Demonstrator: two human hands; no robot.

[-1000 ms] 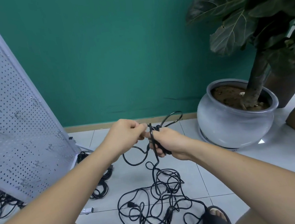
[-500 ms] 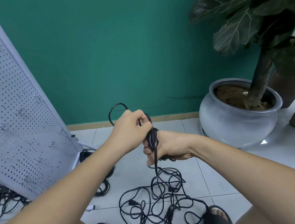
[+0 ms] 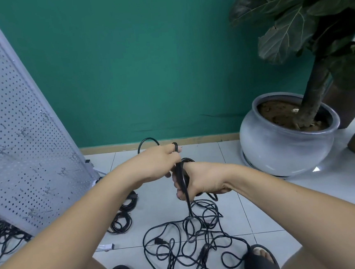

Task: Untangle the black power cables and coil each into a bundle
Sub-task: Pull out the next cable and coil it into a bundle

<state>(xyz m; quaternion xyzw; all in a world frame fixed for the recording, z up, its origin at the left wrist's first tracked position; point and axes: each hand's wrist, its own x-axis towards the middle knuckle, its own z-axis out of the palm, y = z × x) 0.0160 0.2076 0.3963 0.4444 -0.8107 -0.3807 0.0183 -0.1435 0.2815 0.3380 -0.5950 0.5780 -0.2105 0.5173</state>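
Step in hand: coiling one cable; judged from the small coil of black power cable (image 3: 183,176) gathered at the hands, with most of its length not yet taken up.
Right hand (image 3: 202,180): clenched around the coil, holding the turns upright.
Left hand (image 3: 156,164): pinching a loop of the same cable between thumb and fingers, just above and touching the right hand; a free arc of cable stands up behind its knuckles.
Where the cable is: in the air directly above the loose tangle of black cables on the white tiled floor (image 3: 190,244), joined to it by one taut strand.
Which way it points: the coil's long axis runs near vertical; the strand leaves its bottom and drops straight into the tangle.
Landmark: the round grey ceramic plant pot (image 3: 285,146) sits well right of the tangle; finished black bundles (image 3: 123,216) lie left of it, near the white perforated panel (image 3: 17,131).
Next move: probably lay the pinched loop onto the coil, then draw more slack up; the strand must come clear of the knots first, or the tangle may lift with it.
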